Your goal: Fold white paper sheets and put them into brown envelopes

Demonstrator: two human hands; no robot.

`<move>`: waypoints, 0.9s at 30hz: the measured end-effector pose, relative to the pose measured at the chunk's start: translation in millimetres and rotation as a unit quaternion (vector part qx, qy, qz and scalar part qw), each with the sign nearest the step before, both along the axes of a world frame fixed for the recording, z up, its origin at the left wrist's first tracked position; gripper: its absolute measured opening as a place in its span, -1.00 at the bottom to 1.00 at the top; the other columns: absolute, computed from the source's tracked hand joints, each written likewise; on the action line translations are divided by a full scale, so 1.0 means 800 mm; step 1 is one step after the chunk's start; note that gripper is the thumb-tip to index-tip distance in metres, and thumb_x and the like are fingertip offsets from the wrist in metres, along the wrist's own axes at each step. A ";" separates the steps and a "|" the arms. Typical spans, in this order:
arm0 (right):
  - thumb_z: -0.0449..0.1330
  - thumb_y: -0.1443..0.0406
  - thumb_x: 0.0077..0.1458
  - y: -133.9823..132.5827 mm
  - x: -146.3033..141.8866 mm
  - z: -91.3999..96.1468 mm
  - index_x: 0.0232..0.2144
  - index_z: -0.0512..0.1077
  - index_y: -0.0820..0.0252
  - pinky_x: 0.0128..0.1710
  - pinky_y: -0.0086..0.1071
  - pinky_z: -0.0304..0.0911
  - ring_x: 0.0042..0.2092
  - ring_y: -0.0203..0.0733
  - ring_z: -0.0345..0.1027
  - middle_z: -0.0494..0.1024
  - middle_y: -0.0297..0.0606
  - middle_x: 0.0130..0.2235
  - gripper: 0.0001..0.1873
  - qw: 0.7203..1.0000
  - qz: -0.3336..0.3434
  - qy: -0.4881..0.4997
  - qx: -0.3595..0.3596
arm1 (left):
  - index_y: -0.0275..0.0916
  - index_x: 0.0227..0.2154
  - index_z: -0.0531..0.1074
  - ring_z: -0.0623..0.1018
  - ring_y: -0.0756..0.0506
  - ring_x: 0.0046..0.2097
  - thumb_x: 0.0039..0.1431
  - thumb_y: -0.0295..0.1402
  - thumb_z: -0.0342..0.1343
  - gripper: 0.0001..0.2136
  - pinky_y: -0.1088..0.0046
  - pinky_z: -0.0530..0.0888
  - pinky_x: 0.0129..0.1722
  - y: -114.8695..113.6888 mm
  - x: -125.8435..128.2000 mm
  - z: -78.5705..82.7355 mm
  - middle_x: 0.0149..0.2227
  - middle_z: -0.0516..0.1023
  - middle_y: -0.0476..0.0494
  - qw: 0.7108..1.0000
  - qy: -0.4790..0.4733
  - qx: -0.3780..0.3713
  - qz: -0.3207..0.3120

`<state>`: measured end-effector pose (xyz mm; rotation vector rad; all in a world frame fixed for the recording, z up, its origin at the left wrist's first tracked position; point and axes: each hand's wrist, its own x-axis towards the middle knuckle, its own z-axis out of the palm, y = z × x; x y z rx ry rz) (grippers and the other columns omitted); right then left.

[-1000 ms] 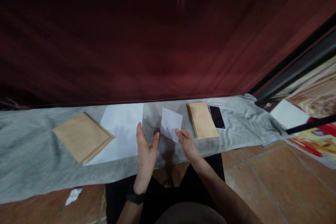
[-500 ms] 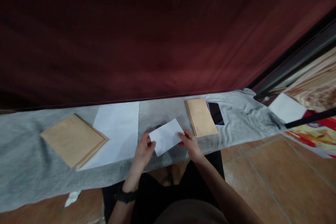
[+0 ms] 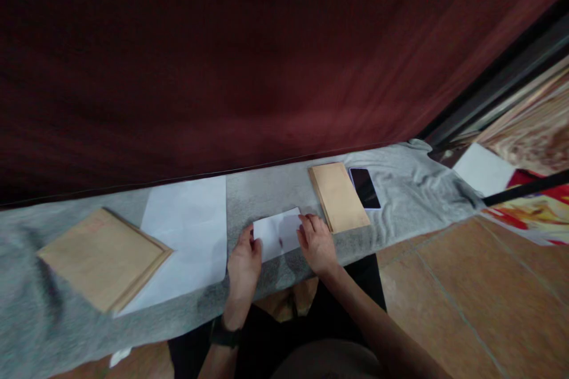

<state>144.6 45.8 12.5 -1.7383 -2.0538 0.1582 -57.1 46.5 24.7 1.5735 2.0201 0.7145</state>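
A small white sheet of paper (image 3: 278,235), apparently folded, lies low over the grey cloth between my hands. My left hand (image 3: 244,262) grips its left edge, with thumb and fingers closed on it. At the opposite end, my right hand (image 3: 319,244) has its curled fingers on the right edge; part of the grip is hidden beneath the palm. Just right of that hand is a stack of brown envelopes (image 3: 340,196). Larger white sheets (image 3: 191,231) lie left of my left hand, partly under another brown envelope stack (image 3: 106,257).
A dark-screened phone (image 3: 365,188) lies beside the right envelope stack. Grey cloth (image 3: 413,189) covers the narrow surface, bordered at the back by a dark red panel (image 3: 249,83). A black bar (image 3: 524,189) and a colourful printed package (image 3: 533,216) are at the right.
The small white paper has gone from tilted up to lying flatter. My right hand has turned over, its fingers now on top of the right edge. The view has shifted slightly.
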 end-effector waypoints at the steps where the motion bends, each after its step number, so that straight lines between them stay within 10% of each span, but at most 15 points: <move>1: 0.02 0.28 0.37 -0.001 -0.005 0.000 0.24 0.34 0.23 0.15 -0.10 0.31 0.15 0.03 0.35 0.45 0.02 0.16 -0.56 0.999 0.031 0.010 0.013 | -0.29 0.13 0.38 0.62 -0.20 -0.22 0.24 -0.37 0.00 -0.59 0.22 0.51 -0.15 0.000 0.001 0.001 -0.21 0.61 -0.22 1.000 -0.002 0.000 0.006; 7: 0.05 0.19 0.40 -0.014 -0.032 -0.009 0.32 0.25 0.24 0.34 0.02 0.06 0.39 0.08 0.04 0.17 -0.01 0.39 -0.48 0.995 0.093 -0.024 0.010 | -0.29 0.22 0.29 0.61 -0.16 -0.25 0.28 -0.36 0.00 -0.54 0.27 0.54 -0.20 -0.005 0.003 0.000 -0.20 0.61 -0.21 0.999 -0.009 0.019 0.035; 14: 0.04 0.22 0.37 -0.018 -0.029 -0.019 0.39 0.12 0.24 0.37 0.03 -0.02 0.44 0.08 -0.09 0.01 0.01 0.44 -0.39 0.993 0.094 -0.069 0.002 | -0.30 0.27 0.27 0.36 -0.28 0.30 0.38 -0.33 -0.13 -0.56 0.01 0.36 0.25 -0.029 0.048 -0.007 0.27 0.37 -0.40 0.972 0.143 0.175 -0.063; 18: 0.04 0.29 0.32 -0.021 -0.021 -0.023 0.41 0.06 0.34 0.39 0.05 -0.09 0.46 0.10 -0.21 -0.06 0.07 0.45 -0.33 0.988 0.126 -0.084 0.013 | -0.30 0.41 -0.02 0.10 -0.21 0.44 0.41 -0.27 -0.19 -0.44 0.02 0.16 0.39 -0.045 0.078 -0.016 0.42 0.16 -0.30 0.955 0.196 0.131 -0.182; 27: -0.04 0.24 0.41 -0.016 -0.024 -0.024 0.39 0.07 0.38 0.39 -0.04 -0.06 0.44 0.00 -0.09 0.09 0.00 0.42 -0.40 0.993 0.076 -0.083 0.015 | -0.44 0.42 -0.17 0.05 -0.24 0.46 0.42 -0.17 -0.23 -0.35 0.04 0.14 0.39 -0.052 0.060 -0.028 0.44 0.05 -0.44 0.950 0.250 0.124 -0.141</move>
